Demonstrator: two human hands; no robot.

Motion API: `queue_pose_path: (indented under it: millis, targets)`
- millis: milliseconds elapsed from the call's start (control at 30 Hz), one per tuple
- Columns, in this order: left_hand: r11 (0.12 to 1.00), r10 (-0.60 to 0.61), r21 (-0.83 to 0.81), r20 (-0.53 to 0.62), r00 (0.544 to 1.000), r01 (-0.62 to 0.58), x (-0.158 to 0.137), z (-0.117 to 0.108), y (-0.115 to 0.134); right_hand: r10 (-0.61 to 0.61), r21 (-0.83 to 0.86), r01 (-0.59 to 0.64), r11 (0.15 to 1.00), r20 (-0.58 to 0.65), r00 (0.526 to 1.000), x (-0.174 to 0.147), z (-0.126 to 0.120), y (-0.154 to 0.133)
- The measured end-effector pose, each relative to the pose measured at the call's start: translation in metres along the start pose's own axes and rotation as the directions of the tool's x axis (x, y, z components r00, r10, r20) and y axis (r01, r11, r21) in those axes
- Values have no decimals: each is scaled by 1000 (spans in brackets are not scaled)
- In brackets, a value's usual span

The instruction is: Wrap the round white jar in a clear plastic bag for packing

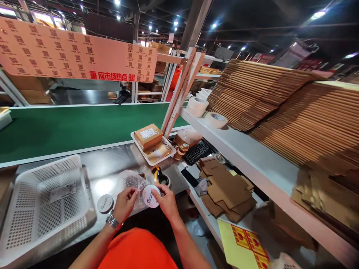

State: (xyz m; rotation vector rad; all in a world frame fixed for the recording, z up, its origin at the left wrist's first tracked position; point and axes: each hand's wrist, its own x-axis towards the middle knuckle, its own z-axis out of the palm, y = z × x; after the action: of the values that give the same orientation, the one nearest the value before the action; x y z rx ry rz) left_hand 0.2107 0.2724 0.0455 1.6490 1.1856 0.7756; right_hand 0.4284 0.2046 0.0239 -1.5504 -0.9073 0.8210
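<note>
Between thumb and fingers, my right hand (166, 201) grips a round white container (150, 196) with dark lettering on its lid. My left hand (125, 204), with a metal watch at the wrist, pinches clear bubble wrap (131, 182) just left of that container. A second round container (105, 203), greyer in the light, lies on the metal table left of my left hand. Behind my right hand rests a tape dispenser (160, 176) with an orange and black body. Part of a small brown box shows behind the bubble wrap.
A white perforated basket (50, 201) stands at left with a slip inside. A smaller white tray (153, 163) holds a brown box. Behind runs a green belt (84, 125). At right, a shelf (252, 153) bears tape rolls and stacked cardboard, with a keyboard (197, 152) and flat cartons below.
</note>
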Motion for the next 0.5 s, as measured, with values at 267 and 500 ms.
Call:
queue_pose_path:
  millis: [267, 500]
  targets:
    - [682, 583, 566, -41, 811, -462, -15, 24, -8, 280, 477, -219, 851, -60, 958, -23, 40, 17]
    - [572, 651, 639, 26, 758, -514, -30, 20, -10, 230, 503, -186, 844, -26, 973, -33, 64, 25]
